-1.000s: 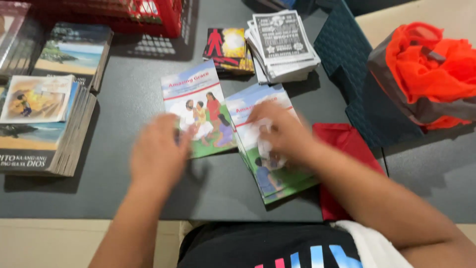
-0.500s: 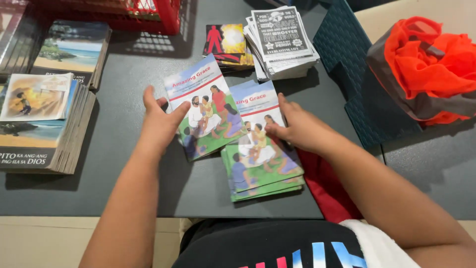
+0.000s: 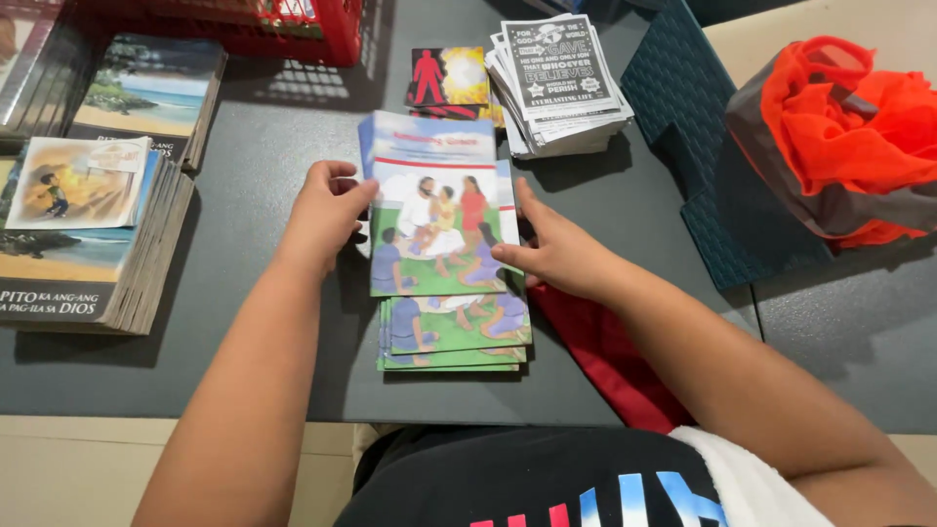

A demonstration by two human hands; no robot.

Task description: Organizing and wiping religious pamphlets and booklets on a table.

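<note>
Here a picture booklet [image 3: 434, 220] sits between the hands, left hand [image 3: 327, 210] and right hand [image 3: 556, 249] each gripping a side edge, over a matching pile [image 3: 454, 337] below them. Beyond the fingers lie black-and-white leaflets [image 3: 561, 83]; left of the left hand, book stacks [image 3: 93, 234] run off frame.

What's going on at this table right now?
A person holds an illustrated booklet between both hands, the left hand at its left edge and the right hand at its right edge, over a small pile of matching booklets on the dark grey table. Around it lie stacks of beach-cover books, black-and-white leaflets, a red basket and an orange cloth.
</note>
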